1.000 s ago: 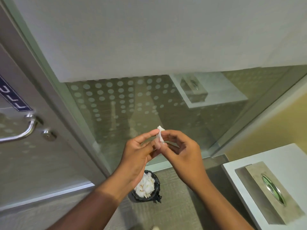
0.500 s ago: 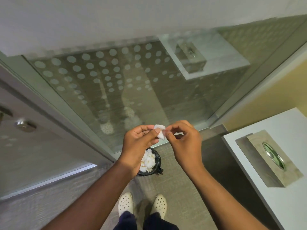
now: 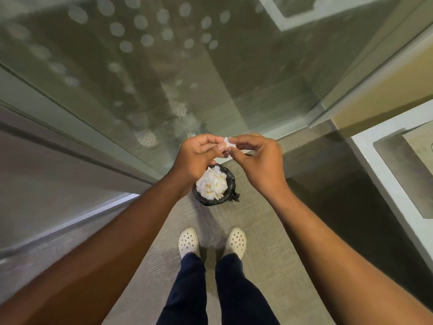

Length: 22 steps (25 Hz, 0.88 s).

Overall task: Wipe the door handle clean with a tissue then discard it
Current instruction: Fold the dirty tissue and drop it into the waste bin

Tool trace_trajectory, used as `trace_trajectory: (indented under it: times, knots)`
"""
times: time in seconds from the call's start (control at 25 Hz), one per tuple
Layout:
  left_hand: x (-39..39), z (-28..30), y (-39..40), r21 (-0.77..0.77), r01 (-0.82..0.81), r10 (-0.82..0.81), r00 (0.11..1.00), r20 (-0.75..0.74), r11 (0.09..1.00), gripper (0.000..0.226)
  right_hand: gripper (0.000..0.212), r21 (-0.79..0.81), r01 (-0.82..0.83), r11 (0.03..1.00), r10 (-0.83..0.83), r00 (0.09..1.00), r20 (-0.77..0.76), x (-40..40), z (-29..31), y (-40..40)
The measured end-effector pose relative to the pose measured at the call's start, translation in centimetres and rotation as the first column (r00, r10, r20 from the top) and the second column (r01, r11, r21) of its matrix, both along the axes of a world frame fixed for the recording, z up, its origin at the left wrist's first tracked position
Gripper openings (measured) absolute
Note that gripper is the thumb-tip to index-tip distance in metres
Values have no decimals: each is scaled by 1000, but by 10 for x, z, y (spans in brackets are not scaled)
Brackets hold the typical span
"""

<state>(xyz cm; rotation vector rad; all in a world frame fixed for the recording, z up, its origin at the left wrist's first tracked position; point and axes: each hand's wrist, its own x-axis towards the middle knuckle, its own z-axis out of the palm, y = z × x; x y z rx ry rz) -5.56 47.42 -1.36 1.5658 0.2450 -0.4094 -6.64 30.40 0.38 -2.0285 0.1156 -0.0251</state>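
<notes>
A small crumpled white tissue (image 3: 227, 143) is pinched between the fingertips of my left hand (image 3: 198, 158) and my right hand (image 3: 257, 158). Both hands are held together directly above a small bin (image 3: 230, 191) lined with a black bag and full of white tissues. The bin stands on the floor against the glass wall. The door handle is out of view.
A frosted-dot glass panel (image 3: 164, 66) rises ahead, and the door (image 3: 46, 172) stands to the left. A white counter (image 3: 384, 165) with a stone tissue box lies at the right edge. My feet in white clogs (image 3: 212, 240) stand on the grey floor behind the bin.
My view has tilted downward: the door handle and lock left the frame, and the bin and my feet came in. Both hands kept pinching the tissue above the bin.
</notes>
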Motion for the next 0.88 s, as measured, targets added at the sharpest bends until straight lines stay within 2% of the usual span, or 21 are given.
trace_trajectory:
  times: [0.12, 0.2, 0.28, 0.36, 0.44, 0.48, 0.56, 0.68, 0.8, 0.88]
  knots:
    - [1, -52, 12, 165, 14, -27, 996, 80, 986, 11, 14, -12, 35, 999, -33, 991, 131, -6, -66, -2]
    - [-5, -88, 17, 287, -89, 51, 989, 139, 954, 15, 15, -50, 29, 998, -16, 971, 240, -12, -114, 1]
    - [-13, -126, 21, 374, -173, 111, 977, 183, 911, 13, 16, -139, -28, 990, 67, 955, 288, -13, -172, 6]
    - [-19, -157, 24, 418, -197, 133, 975, 178, 887, 12, 20, -266, -149, 953, 194, 969, 154, -13, -231, 12]
    - [-20, -190, 27, 466, -157, 101, 985, 143, 871, 15, 29, -286, -273, 918, 249, 961, -120, -7, -279, 15]
    - [-22, -204, 29, 501, -118, 63, 990, 126, 857, 19, 32, -286, -300, 910, 246, 946, -210, -4, -296, 14]
    - [-24, -225, 31, 570, -31, -42, 993, 114, 821, 25, 34, -338, -287, 897, 221, 950, -220, 3, -311, 9]
    - [-23, -238, 32, 667, 94, -236, 964, 125, 739, 34, 32, -432, -228, 873, 207, 974, -95, 10, -301, 1]
    - [-15, -233, 22, 768, 186, -434, 892, 129, 612, 48, 35, -528, -114, 841, 153, 988, 31, 5, -276, -12]
    - [-9, -222, 10, 831, 174, -546, 819, 176, 529, 56, 38, -603, -77, 794, 150, 986, 72, 2, -252, -23]
